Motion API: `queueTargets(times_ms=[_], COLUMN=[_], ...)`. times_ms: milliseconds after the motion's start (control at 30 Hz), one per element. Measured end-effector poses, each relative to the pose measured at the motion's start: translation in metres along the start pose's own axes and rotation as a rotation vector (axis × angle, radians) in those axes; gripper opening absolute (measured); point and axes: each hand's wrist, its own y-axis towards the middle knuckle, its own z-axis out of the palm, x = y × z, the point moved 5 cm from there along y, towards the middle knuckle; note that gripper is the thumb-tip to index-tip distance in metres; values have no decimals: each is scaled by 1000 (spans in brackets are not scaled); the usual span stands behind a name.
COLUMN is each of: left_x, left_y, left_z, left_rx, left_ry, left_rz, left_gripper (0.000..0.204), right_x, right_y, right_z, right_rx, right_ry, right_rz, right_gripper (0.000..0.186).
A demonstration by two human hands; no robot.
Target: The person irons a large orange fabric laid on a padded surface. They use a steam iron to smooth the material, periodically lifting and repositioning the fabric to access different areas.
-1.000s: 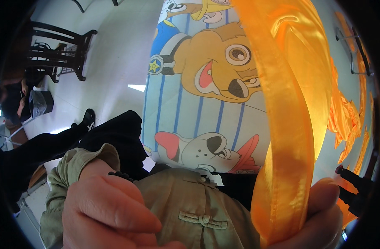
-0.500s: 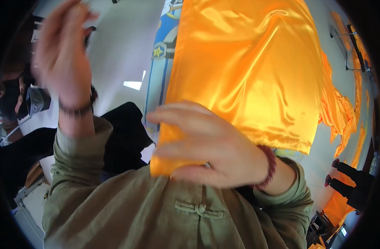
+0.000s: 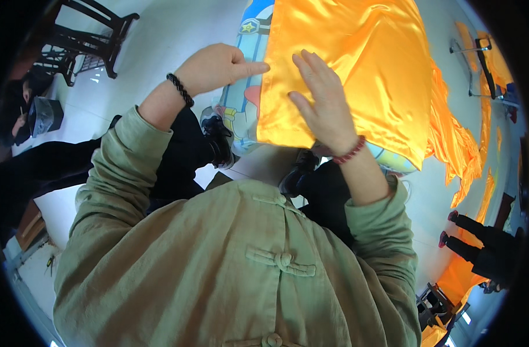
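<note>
A shiny orange satin cloth (image 3: 363, 75) lies over a padded surface with a blue cartoon print (image 3: 247, 92). Its left edge runs straight beside the print, and soft folds cross its middle. My left hand (image 3: 215, 68), a dark beaded bracelet at its wrist, is at that edge. One straight digit reaches to the cloth; the other fingers bend down and are partly hidden. Nothing shows in it. My right hand (image 3: 328, 107), with a red bracelet, is over the cloth near its close end, fingers stretched out and thumb apart, holding nothing.
Below the padded end are dark shoes (image 3: 218, 139). Crumpled orange cloth (image 3: 458, 141) hangs down at the right. A dark chair (image 3: 91, 40) stands far left, near a lined bin (image 3: 46, 115). A person in dark clothes (image 3: 484, 246) is at the lower right.
My left hand has come down and right to the cloth's edge. My right hand has moved forward over the cloth. The near flap of cloth at my chest now lies lower on the pad.
</note>
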Motion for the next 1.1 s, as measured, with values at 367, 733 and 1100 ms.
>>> queueTargets(times_ms=[367,733,1100], left_x=[-34,43,19], left_y=[-70,-47,-73], left_z=[66,55,47], left_rx=[-449,-446,-499], left_ry=[70,-760,-743], left_rz=[106,19,53], left_gripper=[29,12,37], right_x=[3,-39,-104], right_y=[-40,-117,-184], right_z=[24,-38,-87], right_rx=[-187,5,-247], right_ry=[-193,-362,-499], right_rz=[207,329,766], right_gripper=[80,99,87])
